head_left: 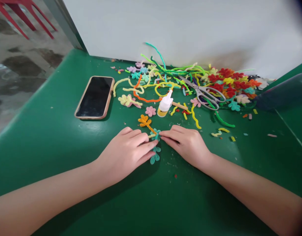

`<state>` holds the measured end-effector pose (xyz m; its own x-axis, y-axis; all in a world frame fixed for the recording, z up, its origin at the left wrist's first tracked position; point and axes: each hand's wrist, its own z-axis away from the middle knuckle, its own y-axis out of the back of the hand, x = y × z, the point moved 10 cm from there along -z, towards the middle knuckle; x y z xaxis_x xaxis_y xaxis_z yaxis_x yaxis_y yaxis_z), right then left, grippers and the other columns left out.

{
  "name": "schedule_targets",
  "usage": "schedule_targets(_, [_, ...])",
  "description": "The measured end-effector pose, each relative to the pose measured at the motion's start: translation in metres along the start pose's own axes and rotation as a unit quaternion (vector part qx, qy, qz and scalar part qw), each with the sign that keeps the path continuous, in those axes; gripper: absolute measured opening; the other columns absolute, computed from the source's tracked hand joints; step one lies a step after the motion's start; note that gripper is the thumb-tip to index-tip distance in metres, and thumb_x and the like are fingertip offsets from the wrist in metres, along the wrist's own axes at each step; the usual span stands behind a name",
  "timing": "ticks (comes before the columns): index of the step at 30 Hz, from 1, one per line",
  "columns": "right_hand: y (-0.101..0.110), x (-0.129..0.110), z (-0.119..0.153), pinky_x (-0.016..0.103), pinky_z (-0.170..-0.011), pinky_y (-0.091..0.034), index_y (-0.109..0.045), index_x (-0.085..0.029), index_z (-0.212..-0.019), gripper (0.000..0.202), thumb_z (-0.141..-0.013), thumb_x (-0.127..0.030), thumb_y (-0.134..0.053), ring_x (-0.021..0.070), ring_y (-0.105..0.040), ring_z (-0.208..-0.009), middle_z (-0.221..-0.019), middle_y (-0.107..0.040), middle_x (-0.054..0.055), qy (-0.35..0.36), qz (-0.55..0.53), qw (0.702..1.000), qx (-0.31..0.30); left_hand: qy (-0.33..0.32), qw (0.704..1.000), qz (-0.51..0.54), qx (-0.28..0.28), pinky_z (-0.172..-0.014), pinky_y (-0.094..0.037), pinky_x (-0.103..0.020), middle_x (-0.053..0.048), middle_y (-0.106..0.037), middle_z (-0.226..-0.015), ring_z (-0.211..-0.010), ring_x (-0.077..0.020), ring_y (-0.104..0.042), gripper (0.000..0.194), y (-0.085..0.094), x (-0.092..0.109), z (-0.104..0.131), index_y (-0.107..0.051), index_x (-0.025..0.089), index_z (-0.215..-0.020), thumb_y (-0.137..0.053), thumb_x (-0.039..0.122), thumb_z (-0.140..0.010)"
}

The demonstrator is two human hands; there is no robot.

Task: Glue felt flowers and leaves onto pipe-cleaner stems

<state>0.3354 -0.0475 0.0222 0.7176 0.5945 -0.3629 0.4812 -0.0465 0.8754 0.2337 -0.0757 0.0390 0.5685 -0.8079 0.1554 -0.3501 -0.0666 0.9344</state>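
Observation:
Between my two hands lies a pipe-cleaner piece: a teal flower point(155, 134) at its middle, an orange flower point(145, 121) on a stem to the upper left, and a teal flower point(155, 158) below. My left hand point(128, 150) is closed on the piece from the left, its fingertips over the teal parts and hiding some of them. From the right, my right hand point(186, 144) pinches the edge of the middle teal flower with thumb and forefinger. A white glue bottle point(165, 104) stands just beyond, beside a small pink flower point(150, 111).
A phone point(94, 97) lies at the left on the green table point(111, 209). Grey-handled scissors point(202, 93) rest among coloured pipe cleaners. A pile of flowers point(231, 82) and a dark object point(283, 91) are at the right. A white wall point(165, 26) borders the back.

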Motion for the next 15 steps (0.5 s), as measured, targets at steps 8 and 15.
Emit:
schedule_targets(8, [-0.001,0.001,-0.001,0.021,-0.061,-0.044,-0.072,-0.022,-0.097,0.024,-0.095,-0.03,-0.05,0.0094,-0.062,-0.066,-0.076,-0.065,0.001,-0.006,0.002,1.0,-0.007,-0.007,1.0,-0.004,0.0,-0.062,-0.033,-0.03,0.002,-0.061,-0.064,-0.061,-0.0125,-0.057,0.023,0.001,0.001,-0.001,-0.066,0.017,-0.104,-0.048,0.028,-0.097])
schedule_targets(15, [-0.002,0.001,-0.001,0.021,-0.06,-0.044,-0.072,-0.022,-0.097,0.023,-0.095,-0.029,-0.05,0.0094,-0.062,-0.066,-0.076,-0.066,0.0,-0.007,0.005,1.0,-0.005,-0.051,0.998,-0.036,0.016,-0.062,-0.034,-0.03,0.003,-0.057,-0.063,-0.058,-0.0107,-0.053,0.022,0.004,0.013,0.001,-0.067,0.018,-0.101,-0.044,0.018,-0.097])
